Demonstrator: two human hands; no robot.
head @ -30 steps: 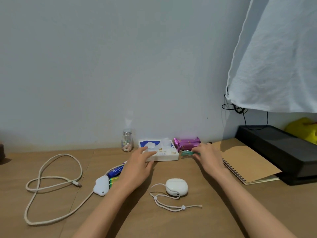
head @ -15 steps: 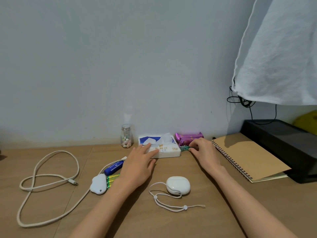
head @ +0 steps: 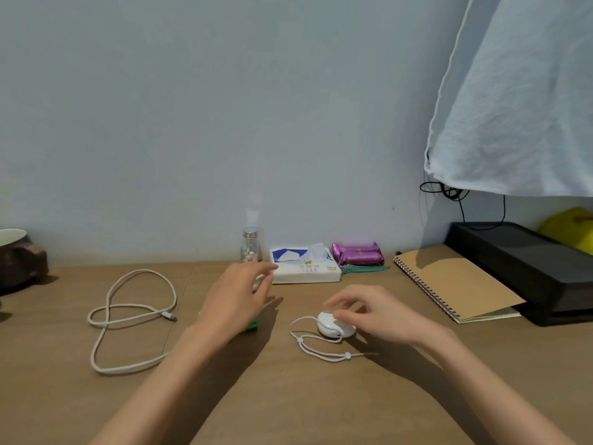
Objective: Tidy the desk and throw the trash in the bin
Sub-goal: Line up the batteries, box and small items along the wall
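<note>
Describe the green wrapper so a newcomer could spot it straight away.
Start at the wall and find the white tissue pack lying against it. Just right of the pack, in front of the purple packets, lies the green wrapper. It is flat, thin and teal-green, while its neighbours are bulky.

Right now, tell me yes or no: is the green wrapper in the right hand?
No. The green wrapper lies on the desk beside the tissue pack, while the right hand touches the white case.

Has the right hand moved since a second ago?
Yes. The right hand left the green wrapper beside the tissue pack, coming nearer, onto the white case.
</note>
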